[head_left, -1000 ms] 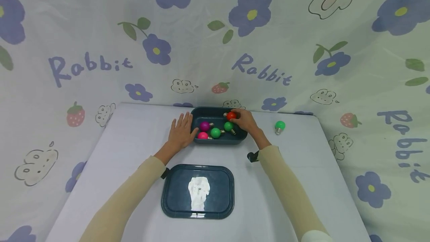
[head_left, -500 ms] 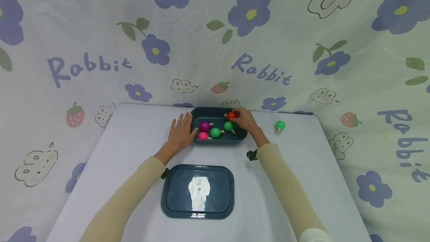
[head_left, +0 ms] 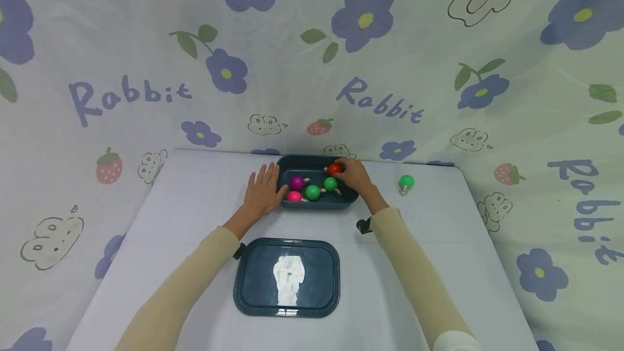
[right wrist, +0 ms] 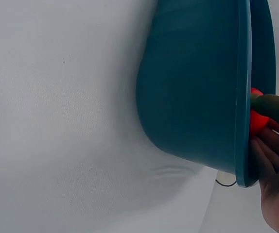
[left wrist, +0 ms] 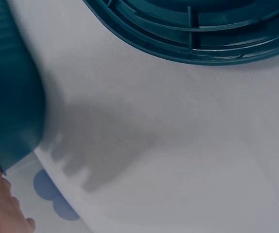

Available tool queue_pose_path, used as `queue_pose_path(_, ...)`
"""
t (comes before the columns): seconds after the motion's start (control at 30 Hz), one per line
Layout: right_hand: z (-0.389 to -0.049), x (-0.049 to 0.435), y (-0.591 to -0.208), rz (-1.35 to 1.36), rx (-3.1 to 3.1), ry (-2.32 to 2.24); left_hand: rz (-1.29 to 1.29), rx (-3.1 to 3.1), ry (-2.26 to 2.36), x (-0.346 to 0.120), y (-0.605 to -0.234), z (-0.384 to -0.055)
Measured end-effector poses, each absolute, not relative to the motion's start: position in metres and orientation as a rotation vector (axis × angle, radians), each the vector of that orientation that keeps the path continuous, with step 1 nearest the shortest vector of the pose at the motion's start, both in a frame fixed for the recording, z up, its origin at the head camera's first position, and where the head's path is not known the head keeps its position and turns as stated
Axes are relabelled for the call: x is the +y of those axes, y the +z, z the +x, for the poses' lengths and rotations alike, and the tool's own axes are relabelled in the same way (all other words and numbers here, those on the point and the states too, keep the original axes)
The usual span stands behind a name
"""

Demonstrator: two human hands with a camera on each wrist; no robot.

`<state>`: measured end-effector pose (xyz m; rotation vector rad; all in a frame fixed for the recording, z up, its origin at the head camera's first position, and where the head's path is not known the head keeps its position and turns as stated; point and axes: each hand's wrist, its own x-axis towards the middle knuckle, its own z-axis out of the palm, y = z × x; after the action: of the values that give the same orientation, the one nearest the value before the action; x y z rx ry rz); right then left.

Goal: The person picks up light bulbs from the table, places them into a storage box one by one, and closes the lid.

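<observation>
A dark teal basin [head_left: 319, 206] stands at the back of the table with several small light bulbs inside. My right hand [head_left: 356, 175] reaches over its right end and pinches a red light bulb [head_left: 334, 169] between thumb and fingers; the right wrist view shows the red bulb [right wrist: 257, 116] just inside the rim. Beside the left end of the basin my left hand [head_left: 263, 191] rests with straight, spread fingers. Nearby in the basin lie a purple bulb [head_left: 296, 182], a pink bulb [head_left: 294, 196] and two green bulbs, one [head_left: 313, 193] left of the other [head_left: 330, 183].
A dark lid-like tray [head_left: 312, 286] lies in front of the basin, between my forearms. One more green bulb [head_left: 407, 181] lies on the white table [head_left: 439, 242] to the right. A patterned cloth [head_left: 292, 80] hangs close behind.
The red bulb has shifted very slightly left and down with my right hand, which still pinches it. My left hand and the other bulbs stay practically where they were.
</observation>
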<state>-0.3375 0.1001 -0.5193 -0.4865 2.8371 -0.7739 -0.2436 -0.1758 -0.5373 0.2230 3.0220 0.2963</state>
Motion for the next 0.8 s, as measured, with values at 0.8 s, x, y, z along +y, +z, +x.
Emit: queue_pose_path(0.8,-0.3373,0.0980,-0.5180,-0.488,2.827,-0.720,0.225,3.026,0.269,-0.1753,-0.5365,-0.2447)
